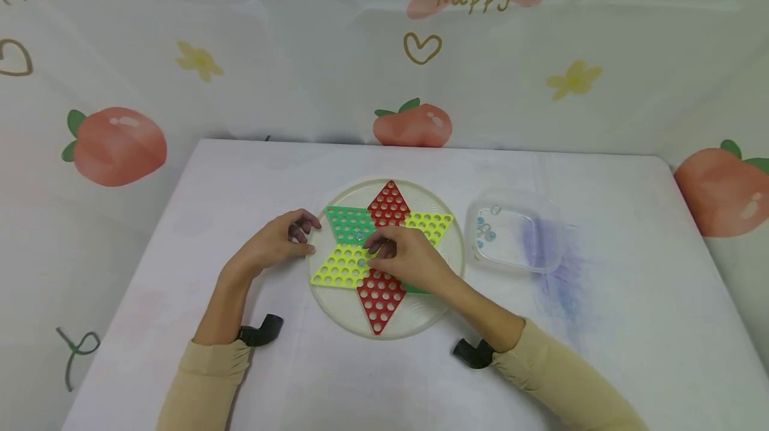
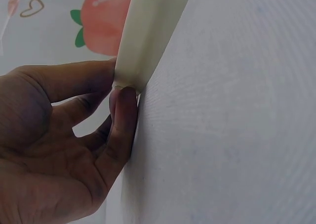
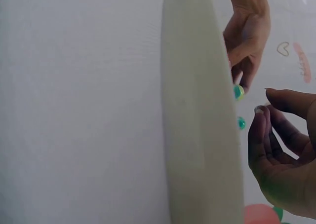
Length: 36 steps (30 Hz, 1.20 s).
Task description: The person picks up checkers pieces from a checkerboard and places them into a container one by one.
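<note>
A round Chinese checkers board [image 1: 384,332] with a red, green and yellow star of holes lies on the table. My left hand [image 1: 279,241] holds its left rim, thumb and fingertips against the edge, as the left wrist view shows the hand [image 2: 74,150] close up. Over the middle of the star hovers my right hand [image 1: 408,254], thumb and fingers bent with a small gap between the tips. Nothing shows in that gap in the right wrist view, where the hand [image 3: 286,155] is beside a glass marble [image 3: 241,123]. Another marble [image 3: 239,92] sits farther along the board.
Right of the board stands a clear plastic container [image 1: 547,261] with several glass marbles [image 1: 489,236] in its left part. The white table [image 1: 372,391] ends at a patterned cloth backdrop [image 1: 300,84]. A bluish stain [image 1: 565,291] marks the table near the container.
</note>
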### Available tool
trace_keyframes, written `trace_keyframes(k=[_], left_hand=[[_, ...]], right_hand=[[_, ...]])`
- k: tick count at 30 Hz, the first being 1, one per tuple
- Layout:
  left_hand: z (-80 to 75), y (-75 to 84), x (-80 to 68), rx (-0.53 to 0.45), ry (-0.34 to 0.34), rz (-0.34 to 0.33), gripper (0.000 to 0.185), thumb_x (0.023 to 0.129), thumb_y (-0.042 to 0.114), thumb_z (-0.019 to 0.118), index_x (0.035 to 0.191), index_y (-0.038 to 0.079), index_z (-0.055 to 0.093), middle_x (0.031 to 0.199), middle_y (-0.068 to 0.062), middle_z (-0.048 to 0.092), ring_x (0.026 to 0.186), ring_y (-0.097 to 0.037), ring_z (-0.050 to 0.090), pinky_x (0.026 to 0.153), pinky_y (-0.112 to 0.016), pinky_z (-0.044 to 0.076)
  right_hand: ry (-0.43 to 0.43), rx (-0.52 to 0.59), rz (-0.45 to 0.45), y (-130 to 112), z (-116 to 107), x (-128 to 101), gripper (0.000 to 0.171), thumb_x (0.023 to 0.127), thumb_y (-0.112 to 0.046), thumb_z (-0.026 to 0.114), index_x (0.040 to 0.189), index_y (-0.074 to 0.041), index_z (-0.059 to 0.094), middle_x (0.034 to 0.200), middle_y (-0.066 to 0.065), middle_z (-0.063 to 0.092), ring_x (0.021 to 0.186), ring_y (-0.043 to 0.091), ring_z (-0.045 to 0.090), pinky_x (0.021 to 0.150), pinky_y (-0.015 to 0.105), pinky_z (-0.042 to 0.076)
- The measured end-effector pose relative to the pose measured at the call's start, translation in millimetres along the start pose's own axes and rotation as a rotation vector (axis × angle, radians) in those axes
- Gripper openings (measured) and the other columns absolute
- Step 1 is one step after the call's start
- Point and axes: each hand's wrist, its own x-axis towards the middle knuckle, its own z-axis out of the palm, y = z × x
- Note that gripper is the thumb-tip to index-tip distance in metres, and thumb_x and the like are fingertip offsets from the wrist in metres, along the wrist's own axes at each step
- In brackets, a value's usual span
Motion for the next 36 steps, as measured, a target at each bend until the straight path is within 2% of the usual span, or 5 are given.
trace_keyframes(k=[8,18,31,36], left_hand=[[-0.8,0.2,-0.1,0.003,0.004,0.004,0.042,0.084,0.002,0.076,0.122,0.002,0.059,0.106,-0.013,0.056,0.092,-0.024,0.052,0.083,-0.039,0.041],[-1.4,-0.3,0.6,0.006,0.001,-0.01,0.041,0.084,0.001,0.075,0.122,0.002,0.059,0.103,-0.012,0.056,0.09,-0.024,0.051,0.081,-0.037,0.04],[-0.6,1.1,-0.1,0.012,0.004,-0.013,0.042,0.084,0.0,0.074,0.122,0.001,0.058,0.103,-0.013,0.056,0.091,-0.024,0.051,0.082,-0.038,0.041],[0.2,1.3,-1.5,0.01,0.003,-0.012,0.042,0.084,0.0,0.074,0.123,0.001,0.058,0.104,-0.013,0.057,0.091,-0.024,0.051,0.081,-0.037,0.041]], right_hand=[[0.007,-0.038,0.013,3,7,4,0.017,0.08,-0.004,0.078,0.096,-0.008,0.072,0.085,-0.002,0.07,0.074,0.007,0.063,0.07,0.024,0.053],[-0.042,-0.135,0.098,0,13,10,0.019,0.079,-0.013,0.081,0.097,-0.012,0.074,0.076,-0.009,0.066,0.072,0.006,0.062,0.068,0.023,0.051],[0.012,-0.235,0.06,-2,18,11,0.011,0.077,-0.011,0.081,0.087,-0.014,0.077,0.069,-0.011,0.064,0.066,0.003,0.059,0.063,0.021,0.048],[0.016,-0.218,0.054,0,18,9,0.008,0.079,-0.012,0.08,0.086,-0.015,0.075,0.069,-0.011,0.064,0.065,0.003,0.059,0.062,0.021,0.049]])
